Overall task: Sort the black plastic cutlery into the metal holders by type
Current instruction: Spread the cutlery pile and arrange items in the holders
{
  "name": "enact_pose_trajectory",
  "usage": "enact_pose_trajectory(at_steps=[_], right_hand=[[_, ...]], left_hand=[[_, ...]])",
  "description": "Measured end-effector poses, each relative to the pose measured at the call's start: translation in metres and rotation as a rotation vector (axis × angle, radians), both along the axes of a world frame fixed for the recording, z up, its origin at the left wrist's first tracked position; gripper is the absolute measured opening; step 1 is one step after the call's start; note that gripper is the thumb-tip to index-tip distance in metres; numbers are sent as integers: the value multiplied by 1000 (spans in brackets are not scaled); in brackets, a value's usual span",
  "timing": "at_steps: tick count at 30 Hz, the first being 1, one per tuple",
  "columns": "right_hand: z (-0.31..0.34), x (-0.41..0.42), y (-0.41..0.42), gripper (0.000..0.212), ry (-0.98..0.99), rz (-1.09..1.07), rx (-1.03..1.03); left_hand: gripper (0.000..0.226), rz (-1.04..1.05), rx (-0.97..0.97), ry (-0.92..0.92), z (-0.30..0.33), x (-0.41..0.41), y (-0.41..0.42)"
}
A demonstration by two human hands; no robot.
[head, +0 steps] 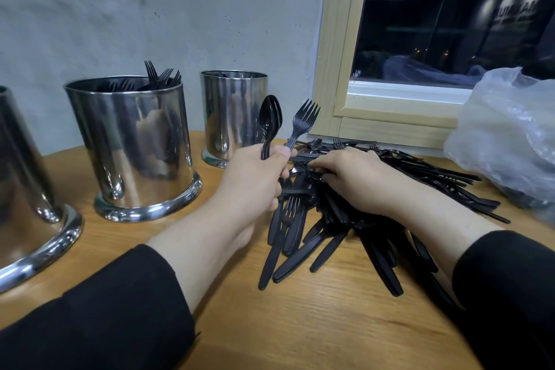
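Observation:
My left hand [255,177] grips black spoons [269,120] and forks [304,119] upright by their handles, just left of the pile. My right hand [351,177] lies on a heap of black plastic cutlery [345,219], fingers curled into it at its left side. Three metal holders stand on the wooden table: one at the far left edge [27,189], a middle one [132,144] with fork tines sticking out, and a smaller one [234,111] at the back whose contents are barely visible.
A crumpled clear plastic bag [507,135] sits at the right by the window frame [330,69]. A grey wall runs behind the holders. Bare wooden tabletop [300,324] lies in front of the pile.

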State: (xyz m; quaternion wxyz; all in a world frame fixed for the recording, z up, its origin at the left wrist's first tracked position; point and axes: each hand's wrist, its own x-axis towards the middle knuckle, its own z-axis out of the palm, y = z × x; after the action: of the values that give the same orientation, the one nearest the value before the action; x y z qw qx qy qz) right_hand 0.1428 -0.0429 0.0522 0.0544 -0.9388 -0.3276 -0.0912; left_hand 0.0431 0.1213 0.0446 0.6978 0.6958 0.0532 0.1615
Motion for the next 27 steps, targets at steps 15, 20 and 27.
enact_pose_trajectory(at_steps=[15,20,27], right_hand=[[20,-10,-8,20,89,62,194],[29,-10,-13,13,53,29,369],[69,-33,-11,5,31,141,944]], left_hand=[[20,12,-3,-2,1,-1,0],[20,9,11,-17,1,-1,-1],[17,22,36,-36,1,-2,-1]])
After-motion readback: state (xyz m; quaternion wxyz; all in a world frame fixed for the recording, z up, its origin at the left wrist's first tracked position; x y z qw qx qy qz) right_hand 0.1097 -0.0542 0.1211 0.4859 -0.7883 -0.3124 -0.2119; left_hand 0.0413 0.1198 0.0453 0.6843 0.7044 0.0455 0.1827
